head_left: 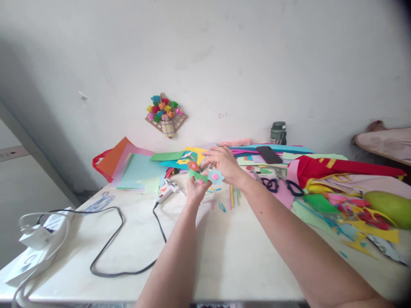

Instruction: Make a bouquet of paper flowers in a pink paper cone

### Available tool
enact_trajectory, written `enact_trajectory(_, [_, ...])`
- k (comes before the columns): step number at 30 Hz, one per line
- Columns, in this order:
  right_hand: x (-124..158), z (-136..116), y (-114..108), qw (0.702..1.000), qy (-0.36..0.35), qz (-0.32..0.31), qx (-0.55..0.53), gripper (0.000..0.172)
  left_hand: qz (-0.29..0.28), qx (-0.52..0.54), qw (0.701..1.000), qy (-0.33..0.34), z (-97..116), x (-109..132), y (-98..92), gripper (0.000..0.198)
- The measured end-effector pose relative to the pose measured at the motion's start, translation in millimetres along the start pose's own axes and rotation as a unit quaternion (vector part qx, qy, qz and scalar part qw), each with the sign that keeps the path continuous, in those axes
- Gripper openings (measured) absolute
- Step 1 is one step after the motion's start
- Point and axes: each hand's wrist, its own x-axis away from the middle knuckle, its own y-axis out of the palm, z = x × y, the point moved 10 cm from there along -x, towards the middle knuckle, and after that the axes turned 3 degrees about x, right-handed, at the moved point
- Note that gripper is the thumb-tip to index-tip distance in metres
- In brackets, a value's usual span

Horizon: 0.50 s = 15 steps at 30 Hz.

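Over the middle of the table, my left hand (195, 191) is closed round the lower part of a small bunch of paper flowers. An orange flower (193, 165), a green one (196, 175) and a light blue one (216, 176) with a pink centre show in it. From the right, my right hand (224, 162) reaches over the top with bent fingers and grips the bunch. Its fingertips partly hide what they pinch. A white glue gun (167, 191) lies just left of my left hand. Narrow coloured paper strips (231, 196) lie beneath my hands.
Coloured paper sheets (138, 169) are stacked at the back left. A black cable (120, 218) runs to a power strip (41, 244). Scissors (293, 187), a phone (269, 155), a bottle (278, 132) and paper scraps (353, 214) lie or stand right. A flower ornament (166, 113) is against the wall.
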Motion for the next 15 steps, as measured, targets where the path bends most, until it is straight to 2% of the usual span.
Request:
enact_trajectory(3, [-0.6, -5.1, -11.1, 0.999, -0.022, 0.039, -0.022, 0.013, 0.001, 0.007, 1.0, 0.01, 5.3, 1.8, 0.9, 0.026])
enact_trajectory(7, [-0.9, -2.8, -3.0, 0.999, -0.015, 0.041, -0.019, 0.004, 0.007, 0.01, 1.0, 0.021, 5.7, 2.3, 0.6, 0.023])
enact_trajectory(11, [-1.5, 0.3, 13.4, 1.0, -0.007, -0.005, -0.012, 0.014, 0.011, 0.025, 0.999, 0.024, 2.6, 0.7, -0.1, 0.025])
enact_trajectory(13, [-2.2, -0.7, 11.5, 1.0, -0.013, -0.001, -0.023, 0.02, 0.012, 0.04, 0.999, 0.023, 3.3, 0.5, -0.5, 0.025])
enact_trajectory(15, [-2.9, -3.1, 2.6, 0.999, -0.022, 0.025, -0.038, 0.018, 0.01, 0.048, 0.999, 0.02, 5.4, 0.8, -0.3, 0.024])
